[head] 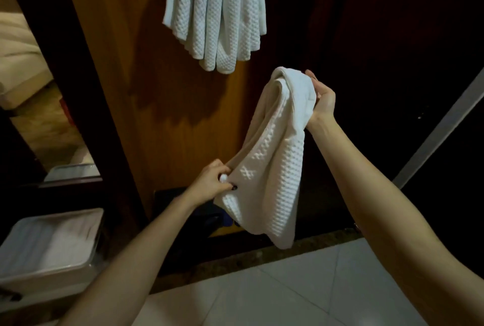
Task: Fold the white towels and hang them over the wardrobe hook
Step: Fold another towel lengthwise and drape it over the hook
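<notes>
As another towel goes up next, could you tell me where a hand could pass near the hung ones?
Bare wood panel lies left of the hanging towels and between them and the held towel. They hang crowded together. The floor tiles are bare.

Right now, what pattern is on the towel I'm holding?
A white waffle-weave grid on the towel, clearest in the head view.

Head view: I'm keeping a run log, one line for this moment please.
left hand pinches towel low | right hand holds top | other towels hang above
</notes>
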The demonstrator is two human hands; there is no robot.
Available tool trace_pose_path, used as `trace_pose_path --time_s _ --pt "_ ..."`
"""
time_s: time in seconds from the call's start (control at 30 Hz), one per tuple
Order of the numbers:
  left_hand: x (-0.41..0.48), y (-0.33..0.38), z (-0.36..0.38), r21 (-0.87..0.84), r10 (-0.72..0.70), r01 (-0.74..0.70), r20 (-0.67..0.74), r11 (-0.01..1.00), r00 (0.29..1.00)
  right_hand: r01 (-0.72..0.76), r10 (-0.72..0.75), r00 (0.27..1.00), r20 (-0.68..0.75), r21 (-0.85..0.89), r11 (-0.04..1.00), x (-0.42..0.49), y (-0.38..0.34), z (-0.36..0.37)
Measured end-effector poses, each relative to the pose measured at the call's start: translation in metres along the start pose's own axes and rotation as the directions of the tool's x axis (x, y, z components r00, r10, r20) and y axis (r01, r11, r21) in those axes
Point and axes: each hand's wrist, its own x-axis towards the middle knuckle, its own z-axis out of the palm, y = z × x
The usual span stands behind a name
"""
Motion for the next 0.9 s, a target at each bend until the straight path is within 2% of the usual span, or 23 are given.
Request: trace_pose_path --time_s 0.13,0.2,0.3,0.37,0.47,0.6,0.67,0.8,0.9 --pt "-0.011 -0.011 -0.011 0.078 0.069 -0.074 0.059 0.994 0.996 -0.005 0.006 0.998 -0.057 0.026 1.0 0.0 0.005 -0.004" --pt "-0.021 -0.016 -0.012 0.061 0.09 -0.091 0.027 0.994 0.996 -0.001 0.004 0.997 -0.073 0.034 0.999 0.003 0.003 -0.004" --pt "-0.034 -0.019 -0.011 0.0 0.035 -0.035 -0.069 0.999 0.997 0.018 -0.016 0.995 -0.1 0.016 1.0 0.006 0.0 0.0" --pt "-0.042 -0.019 -0.009 0.047 0.03 -0.03 -0.005 0.998 1.0 0.051 -0.052 0.99 -0.13 -0.007 0.999 0.008 -0.003 0.002" --pt "-0.055 -0.024 -0.002 0.168 0.104 -0.132 0.164 0.977 0.981 0.09 -0.097 0.984 -0.15 -0.055 0.994 0.007 -0.002 0.001" --pt "-0.064 -0.031 0.005 0.183 0.127 -0.146 0.112 0.972 0.985 0.093 -0.106 0.978 -0.181 -0.078 0.993 0.001 0.0 -0.006" --pt "-0.066 -0.038 0.009 0.168 0.091 -0.101 0.065 0.981 0.994 0.098 -0.108 0.977 -0.186 -0.06 0.993 -0.003 -0.001 -0.012" --pt "-0.068 -0.045 0.009 -0.061 -0.2 0.201 0.026 0.978 0.98 0.09 -0.106 0.981 -0.161 -0.103 0.991 -0.015 0.003 -0.023" --pt "-0.072 -0.045 0.0 -0.147 -0.283 0.283 0.017 0.948 0.959 0.104 -0.117 0.977 -0.178 -0.081 0.991 -0.021 0.004 -0.025"
